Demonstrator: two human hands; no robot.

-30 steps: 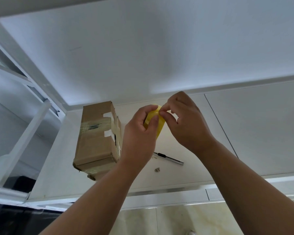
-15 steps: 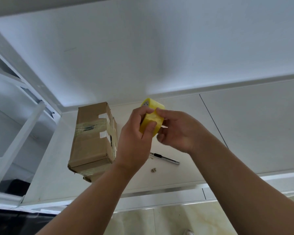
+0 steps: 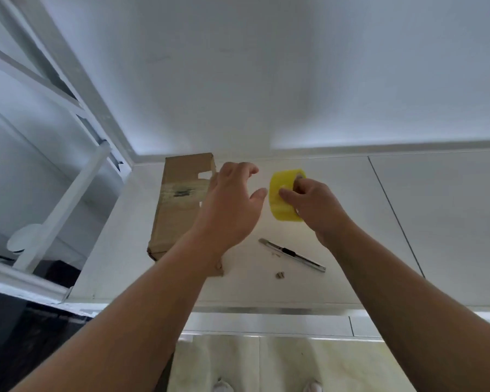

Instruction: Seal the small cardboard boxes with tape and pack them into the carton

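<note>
Yellow packing tape, a roll [image 3: 280,209] with a pale core, is gripped by the right hand [image 3: 314,205]. The thumb is laid across its outer band and the fingers are hooked into the core. The roll is held on edge above the white table [image 3: 408,222], toward the back edge and well apart from the right edge.

The left hand [image 3: 232,205] is spread loosely and nothing is held in it. It is raised over the right side of the small cardboard box [image 3: 178,210], with the thumb tip just beside the roll and a narrow gap left between them. Whether the palm touches the box cannot be told.

The box is laid lengthwise near the left edge of the table, its far end close to the back left corner and its near end pointed toward the front edge. A band of clear tape is seen across its top, and dark print is visible beneath that band (too smeared to be read). A pale notch-shaped patch is seen near the far right corner of the top face. The near right part of the box is hidden by the left forearm.

A utility knife [image 3: 292,254] with a metal body and a black slider is laid flat on the table, right of the box and nearer the front edge, at a slant. Two small brownish scraps [image 3: 279,275] are found just in front of it. No brand name can be made out on the knife or the roll.

A white metal frame [image 3: 68,199] is seen beyond the left edge of the table, and pale floor tiles are seen below the front edge.
</note>
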